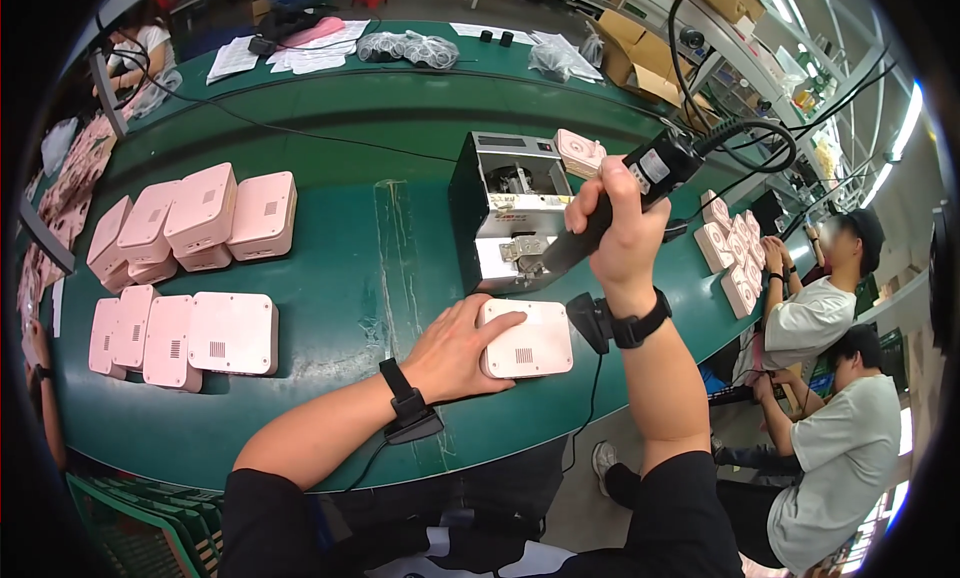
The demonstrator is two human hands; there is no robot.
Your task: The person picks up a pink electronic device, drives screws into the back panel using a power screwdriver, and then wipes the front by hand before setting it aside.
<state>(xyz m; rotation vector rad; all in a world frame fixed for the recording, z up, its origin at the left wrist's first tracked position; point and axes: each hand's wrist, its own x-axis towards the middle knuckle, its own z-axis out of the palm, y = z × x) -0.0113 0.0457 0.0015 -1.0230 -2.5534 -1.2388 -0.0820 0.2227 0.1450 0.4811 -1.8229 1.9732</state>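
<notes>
My right hand (628, 228) is wrapped round a black electric screwdriver (660, 168), held tilted with its cable end up to the right. The screwdriver's lower end reaches down to the front of a screw feeder (482, 223), a dark metal box with a light front panel; the exact tip is hard to make out. My left hand (440, 348) grips the left end of a pale pink plastic case (545, 343), thumb across its top. That case lies flat on the bench, its vent slots and corner holes facing up. Both wrists wear black straps with small devices.
Several pink cases (220, 328) stand in two rows at the left. More pink parts (578, 150) sit behind the feeder, and others (735, 248) lie at the right near two seated people (830, 418). Cables cross the green bench (330, 378). Papers (315, 63) and bagged parts lie at the back.
</notes>
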